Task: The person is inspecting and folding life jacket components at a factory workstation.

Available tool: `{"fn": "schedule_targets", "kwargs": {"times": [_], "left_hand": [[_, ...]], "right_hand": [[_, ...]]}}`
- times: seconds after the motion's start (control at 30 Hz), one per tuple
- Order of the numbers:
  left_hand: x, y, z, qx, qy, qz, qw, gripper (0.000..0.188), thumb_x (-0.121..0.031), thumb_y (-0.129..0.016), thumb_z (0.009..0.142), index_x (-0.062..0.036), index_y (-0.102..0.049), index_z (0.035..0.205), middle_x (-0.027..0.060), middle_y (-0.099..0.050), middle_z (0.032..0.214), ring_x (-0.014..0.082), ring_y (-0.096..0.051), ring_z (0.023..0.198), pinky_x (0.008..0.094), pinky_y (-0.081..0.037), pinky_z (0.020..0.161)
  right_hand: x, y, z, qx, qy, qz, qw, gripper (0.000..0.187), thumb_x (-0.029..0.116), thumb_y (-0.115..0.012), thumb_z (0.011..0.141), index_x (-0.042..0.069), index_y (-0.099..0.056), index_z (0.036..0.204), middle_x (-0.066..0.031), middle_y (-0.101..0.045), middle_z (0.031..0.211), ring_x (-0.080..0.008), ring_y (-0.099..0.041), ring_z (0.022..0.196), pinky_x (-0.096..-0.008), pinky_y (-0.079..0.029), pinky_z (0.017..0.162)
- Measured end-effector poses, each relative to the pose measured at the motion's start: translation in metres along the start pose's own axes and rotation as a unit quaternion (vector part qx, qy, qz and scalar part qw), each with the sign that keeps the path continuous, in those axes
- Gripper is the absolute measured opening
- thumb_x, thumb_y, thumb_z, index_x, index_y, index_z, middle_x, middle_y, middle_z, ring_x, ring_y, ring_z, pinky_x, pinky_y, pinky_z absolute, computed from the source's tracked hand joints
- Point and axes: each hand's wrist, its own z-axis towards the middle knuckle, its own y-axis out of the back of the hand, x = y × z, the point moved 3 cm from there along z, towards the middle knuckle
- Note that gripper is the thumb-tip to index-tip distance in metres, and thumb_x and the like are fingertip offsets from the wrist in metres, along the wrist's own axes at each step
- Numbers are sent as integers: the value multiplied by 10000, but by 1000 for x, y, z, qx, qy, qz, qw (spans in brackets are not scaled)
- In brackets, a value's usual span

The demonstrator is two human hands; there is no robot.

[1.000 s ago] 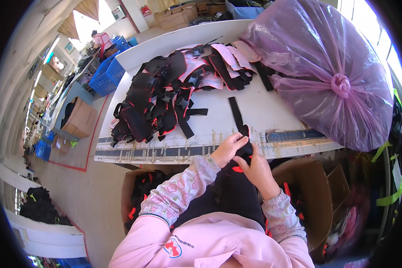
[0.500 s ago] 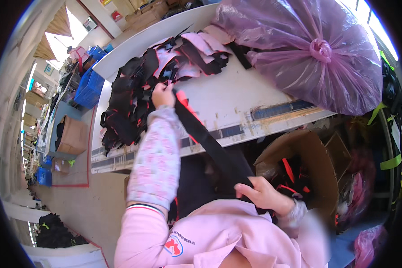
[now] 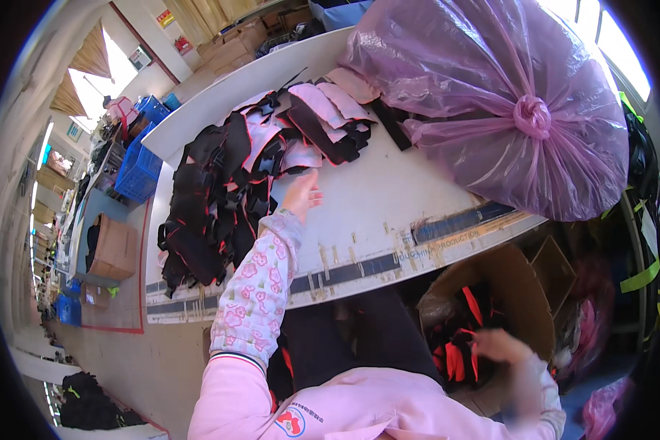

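My left hand [image 3: 302, 195] is over the white table, fingers apart with nothing in them, close to the near side of a pile of black strips [image 3: 198, 194] with red edges and pale pink backing. My right hand [image 3: 502, 345] is low on the right, above an open cardboard box [image 3: 524, 293]. Inside the box lie several black and red strips [image 3: 456, 361]. One of them touches or nearly touches my right fingertips; motion blur hides whether these fingers grip it.
A big knotted purple plastic bag [image 3: 491, 139] stands on the table's right side. The white tabletop [image 3: 352, 202] has a worn, taped front edge. Farther left are blue crates [image 3: 138, 172] and a brown carton [image 3: 115, 248]. Black goods [image 3: 88, 392] are heaped at lower left.
The black strip stretched between my hands is gone from over the table's edge. My right hand has moved right to the cardboard box. My left hand has let go of the strip and moved slightly right.
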Motion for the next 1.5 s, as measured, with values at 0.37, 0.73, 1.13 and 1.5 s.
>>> {"fn": "schedule_targets", "kwargs": {"times": [0.37, 0.73, 1.13, 1.5], "left_hand": [[-13, 6, 162, -185, 38, 187, 964, 1126, -693, -667, 622, -138, -134, 1444, 197, -363, 1343, 339, -464, 1106, 442, -443, 815], [2, -54, 146, -58, -159, 247, 954, 640, -256, -739, 705, -73, -466, 1254, 243, -515, 1153, 369, -526, 1062, 423, -435, 889], [32, 4, -40, -210, -137, 140, 958, 355, 16, -589, 800, -29, -481, 1135, 79, -524, 1020, 171, -548, 787, 289, -469, 692], [1, -70, -32, 50, -333, 561, 756, 666, -528, -608, 768, -158, -466, 1303, 147, -260, 1462, 324, -167, 1377, 570, -109, 1084]], "right_hand": [[36, 398, 361, -529, 180, 182, 809, 826, 389, -723, 726, 59, -319, 1366, -252, -396, 1329, -374, -370, 1255, -416, -332, 1012], [64, 400, 433, -429, -24, 128, 894, 891, 716, -500, 713, 174, -340, 1403, -254, -433, 1306, -426, -498, 1127, -456, -361, 982], [34, 366, 337, -591, -64, 79, 800, 475, 361, -645, 807, 9, -511, 1097, -234, -539, 1093, -388, -579, 970, -423, -496, 760], [31, 385, 348, -460, -160, -77, 870, 131, 83, -505, 805, 21, -619, 812, -182, -614, 933, -351, -650, 825, -430, -527, 692]]}}
